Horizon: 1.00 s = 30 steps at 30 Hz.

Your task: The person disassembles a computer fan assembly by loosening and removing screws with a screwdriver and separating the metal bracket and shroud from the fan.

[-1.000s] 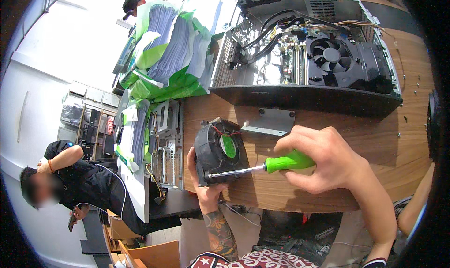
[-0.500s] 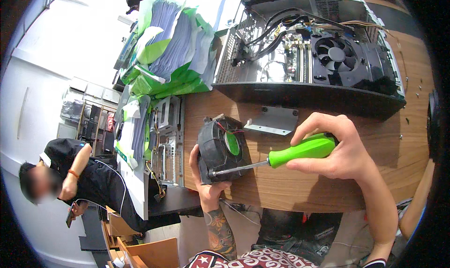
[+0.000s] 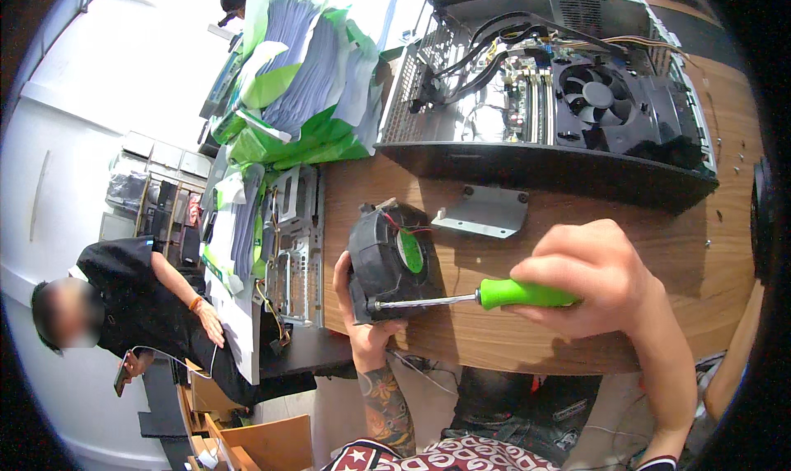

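Observation:
My left hand [image 3: 367, 331] grips a black blower fan [image 3: 383, 257], with a green round label and red wires, from its left and underside on the wooden desk. My right hand [image 3: 589, 277] is wrapped round the handle of a green screwdriver [image 3: 515, 292]. The metal shaft points left, its tip at a screw hole in the fan's lower corner. Just behind the fan lies a bent grey metal bracket [image 3: 479, 212]. Beyond it is an open computer case [image 3: 540, 159] with cables, a board and a black cooling fan [image 3: 597, 96].
Green-wrapped paper stacks [image 3: 297, 67] fill the back left, beside metal frames [image 3: 292, 269]. Small screws [image 3: 718, 141] lie at the right. A co-worker in black [image 3: 140, 306] holds a phone at left; another person's head [image 3: 235, 1] shows behind the paper. A bare arm [image 3: 733, 347] is at the far right.
My right hand has shifted its grip on the screwdriver, rising then dropping again, the tip staying at the fan's corner. The co-worker's hand has moved from the head down to the leg.

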Tool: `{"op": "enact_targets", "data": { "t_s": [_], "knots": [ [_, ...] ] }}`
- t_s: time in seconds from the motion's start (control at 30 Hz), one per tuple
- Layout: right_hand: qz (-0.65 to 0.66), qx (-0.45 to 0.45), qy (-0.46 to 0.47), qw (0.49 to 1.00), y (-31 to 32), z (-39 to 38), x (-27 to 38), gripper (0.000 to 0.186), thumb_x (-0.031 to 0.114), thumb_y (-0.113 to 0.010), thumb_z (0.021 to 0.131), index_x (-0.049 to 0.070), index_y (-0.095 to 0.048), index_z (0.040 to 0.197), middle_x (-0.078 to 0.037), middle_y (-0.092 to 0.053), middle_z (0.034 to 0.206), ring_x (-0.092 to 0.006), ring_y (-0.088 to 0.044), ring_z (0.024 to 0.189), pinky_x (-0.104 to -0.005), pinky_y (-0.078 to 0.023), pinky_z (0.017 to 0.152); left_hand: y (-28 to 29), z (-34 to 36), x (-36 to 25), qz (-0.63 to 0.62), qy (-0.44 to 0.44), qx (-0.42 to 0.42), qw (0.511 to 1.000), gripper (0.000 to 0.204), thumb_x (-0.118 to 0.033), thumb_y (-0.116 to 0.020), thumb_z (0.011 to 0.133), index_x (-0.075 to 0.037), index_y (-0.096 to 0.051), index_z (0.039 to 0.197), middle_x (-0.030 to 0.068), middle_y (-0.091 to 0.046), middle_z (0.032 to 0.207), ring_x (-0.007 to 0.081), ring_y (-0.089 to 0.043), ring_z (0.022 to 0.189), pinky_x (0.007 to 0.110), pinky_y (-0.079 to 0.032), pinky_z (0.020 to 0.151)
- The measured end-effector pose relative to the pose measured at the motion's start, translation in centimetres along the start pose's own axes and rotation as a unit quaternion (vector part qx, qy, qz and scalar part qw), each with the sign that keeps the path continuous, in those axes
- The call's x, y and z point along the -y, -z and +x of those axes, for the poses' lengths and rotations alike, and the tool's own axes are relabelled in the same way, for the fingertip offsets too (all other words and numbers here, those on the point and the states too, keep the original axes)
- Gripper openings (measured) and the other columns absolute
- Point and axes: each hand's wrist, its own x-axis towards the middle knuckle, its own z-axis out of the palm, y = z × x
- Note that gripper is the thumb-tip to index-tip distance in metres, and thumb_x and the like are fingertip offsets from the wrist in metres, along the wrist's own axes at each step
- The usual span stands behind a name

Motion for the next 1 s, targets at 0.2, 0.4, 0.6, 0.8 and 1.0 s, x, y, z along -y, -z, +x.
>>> {"op": "enact_targets", "data": {
  "t_s": [0.2,0.4,0.6,0.8,1.0],
  "knots": [
    [-0.131,-0.017,0.080,0.988,-0.4,-0.3,0.3,0.021,0.019,-0.074,0.073,0.009,-0.068,0.090,0.001,-0.050,0.067,-0.0113,-0.051,0.051,-0.0265,-0.040,0.043,0.3,-0.2,0.0,-0.010,0.013,-0.004,1.000,0.122,-0.018,-0.092,0.045,-0.010,-0.028,0.148,0.0120,-0.043,0.140,0.0291,-0.049,0.126,0.043,-0.043,0.106],
    [0.053,0.049,-0.111,0.991,0.2,-0.1,1.0,0.023,0.019,-0.080,0.072,0.005,-0.072,0.088,-0.005,-0.058,0.063,-0.0190,-0.056,0.049,-0.0302,-0.045,0.047,0.3,-0.3,0.4,-0.058,0.022,0.015,0.998,0.121,-0.014,-0.094,0.044,-0.010,-0.029,0.147,0.0125,-0.044,0.139,0.0294,-0.050,0.125,0.043,-0.044,0.105],
    [0.262,0.096,-0.338,0.899,0.8,0.9,1.3,0.025,0.016,-0.081,0.074,0.002,-0.069,0.091,-0.008,-0.070,0.083,-0.0099,-0.063,0.072,-0.0257,-0.050,0.066,0.6,-0.4,0.5,-0.049,0.012,0.038,0.998,0.120,-0.014,-0.094,0.045,-0.007,-0.030,0.146,0.0132,-0.044,0.139,0.0284,-0.050,0.125,0.041,-0.043,0.105],
    [0.042,0.016,-0.109,0.993,1.8,1.2,0.5,0.038,0.004,-0.081,0.059,0.004,-0.065,0.093,-0.007,-0.058,0.084,-0.0199,-0.060,0.068,-0.0288,-0.047,0.058,1.0,-0.2,0.5,-0.026,0.012,0.072,0.997,0.114,-0.013,-0.094,0.047,-0.005,-0.035,0.144,0.0131,-0.046,0.138,0.0264,-0.050,0.125,0.038,-0.041,0.106],
    [-0.060,0.019,-0.024,0.998,0.5,0.5,1.0,0.030,0.015,-0.081,0.065,0.006,-0.069,0.091,-0.005,-0.059,0.075,-0.0179,-0.056,0.056,-0.0285,-0.043,0.047,1.0,0.0,0.9,-0.030,-0.005,0.096,0.995,0.112,-0.016,-0.096,0.048,-0.004,-0.038,0.143,0.0134,-0.046,0.139,0.0260,-0.049,0.127,0.037,-0.041,0.106]
  ]
}}
